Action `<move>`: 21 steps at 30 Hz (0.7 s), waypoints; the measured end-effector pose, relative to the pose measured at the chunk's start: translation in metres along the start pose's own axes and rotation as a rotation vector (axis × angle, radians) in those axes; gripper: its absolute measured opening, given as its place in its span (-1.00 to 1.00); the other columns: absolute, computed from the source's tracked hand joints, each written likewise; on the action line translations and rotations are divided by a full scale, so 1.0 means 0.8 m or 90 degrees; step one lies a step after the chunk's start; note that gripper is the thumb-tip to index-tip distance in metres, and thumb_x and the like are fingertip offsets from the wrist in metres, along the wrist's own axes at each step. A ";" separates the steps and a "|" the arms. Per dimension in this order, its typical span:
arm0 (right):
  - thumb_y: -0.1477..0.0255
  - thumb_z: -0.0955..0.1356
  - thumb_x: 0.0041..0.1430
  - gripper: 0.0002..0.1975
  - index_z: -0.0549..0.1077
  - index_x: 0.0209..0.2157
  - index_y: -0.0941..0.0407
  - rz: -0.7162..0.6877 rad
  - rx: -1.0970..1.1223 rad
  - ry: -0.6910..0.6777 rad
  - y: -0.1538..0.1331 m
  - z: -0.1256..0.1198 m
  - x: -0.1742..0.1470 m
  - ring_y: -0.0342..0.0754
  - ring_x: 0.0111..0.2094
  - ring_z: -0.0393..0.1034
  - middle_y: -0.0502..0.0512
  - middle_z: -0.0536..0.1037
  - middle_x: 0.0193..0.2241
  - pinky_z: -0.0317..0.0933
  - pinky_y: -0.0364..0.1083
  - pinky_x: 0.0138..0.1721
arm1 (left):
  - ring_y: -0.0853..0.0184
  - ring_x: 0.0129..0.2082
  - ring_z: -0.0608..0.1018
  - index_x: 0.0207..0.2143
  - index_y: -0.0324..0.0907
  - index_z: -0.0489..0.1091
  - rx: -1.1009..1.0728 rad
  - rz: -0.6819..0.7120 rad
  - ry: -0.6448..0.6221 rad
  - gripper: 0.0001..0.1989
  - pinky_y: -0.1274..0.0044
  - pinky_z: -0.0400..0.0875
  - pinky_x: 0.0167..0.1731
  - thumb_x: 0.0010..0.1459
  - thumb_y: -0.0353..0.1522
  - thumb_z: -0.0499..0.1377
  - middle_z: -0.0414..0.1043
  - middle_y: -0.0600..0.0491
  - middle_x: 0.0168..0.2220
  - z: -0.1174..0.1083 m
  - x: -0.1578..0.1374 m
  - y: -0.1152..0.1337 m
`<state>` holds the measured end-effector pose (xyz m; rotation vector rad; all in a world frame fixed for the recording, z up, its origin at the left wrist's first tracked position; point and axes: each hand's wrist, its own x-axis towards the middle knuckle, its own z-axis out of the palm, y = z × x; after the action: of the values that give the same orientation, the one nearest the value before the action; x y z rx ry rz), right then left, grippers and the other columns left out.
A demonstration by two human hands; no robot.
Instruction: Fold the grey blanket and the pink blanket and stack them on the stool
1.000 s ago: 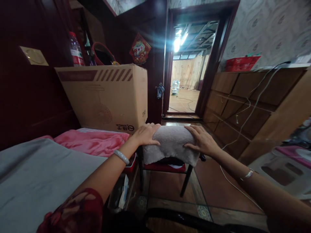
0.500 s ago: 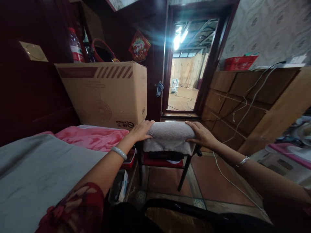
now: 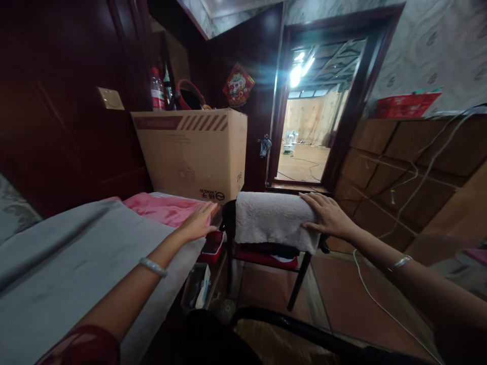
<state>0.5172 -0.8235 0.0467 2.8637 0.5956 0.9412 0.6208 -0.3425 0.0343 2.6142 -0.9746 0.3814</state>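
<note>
A light grey, fluffy towel (image 3: 272,218) hangs over the back of a dark-framed chair (image 3: 299,284) in front of me. My right hand (image 3: 329,215) rests on the towel's upper right corner, its fingers stretched along the top edge and the thumb apart on the front face. To the left of the chair, my left hand (image 3: 198,221) is clear of the towel, fingers extended and holding nothing. Behind that hand lies a pink cloth (image 3: 160,208) on a bed with a pale grey cover (image 3: 114,253).
A large cardboard box (image 3: 190,157) stands at the bed's far end. Wooden drawers (image 3: 414,152) with hanging white cables and a red basket (image 3: 409,105) on top line the right. A doorway opens ahead. A black curved bar (image 3: 281,322) crosses low before me.
My left hand has let go of the towel and moved left. The towel's front now hangs flatter over the chair back. My right hand stays at its right side; the view has turned left.
</note>
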 end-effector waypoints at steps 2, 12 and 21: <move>-0.09 0.26 0.26 -0.12 0.00 0.45 0.04 -0.016 -0.017 0.029 -0.016 -0.006 0.005 0.39 0.28 0.15 0.37 0.28 0.30 0.14 0.35 0.19 | 0.06 0.42 0.18 0.40 -0.12 0.10 0.022 -0.064 0.020 -0.19 0.21 0.10 0.39 0.12 -0.23 0.25 0.11 -0.11 0.43 -0.005 -0.057 -0.029; 0.22 0.25 0.39 -0.49 0.27 0.33 -0.08 -0.297 0.335 0.075 -0.275 0.039 0.052 0.25 0.20 0.32 0.23 0.37 0.25 0.30 0.27 0.16 | 0.05 0.40 0.23 0.35 -0.24 0.17 0.140 -0.491 -0.083 -0.27 0.23 0.16 0.35 0.15 -0.28 0.21 0.16 -0.27 0.39 -0.066 -0.365 -0.029; 0.29 0.24 0.40 -0.54 0.36 0.27 0.06 -0.497 0.602 -0.050 -0.575 0.114 0.133 0.20 0.26 0.27 0.34 0.34 0.27 0.23 0.28 0.24 | -0.04 0.45 0.09 0.38 -0.21 0.15 0.289 -0.788 -0.043 -0.39 -0.02 0.03 0.33 0.34 -0.19 0.01 0.04 -0.30 0.44 -0.100 -0.548 0.027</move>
<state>0.4924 -0.3534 -0.0517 2.7367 2.4199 0.4478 0.2751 -0.0719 -0.0444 3.0091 0.8787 0.1757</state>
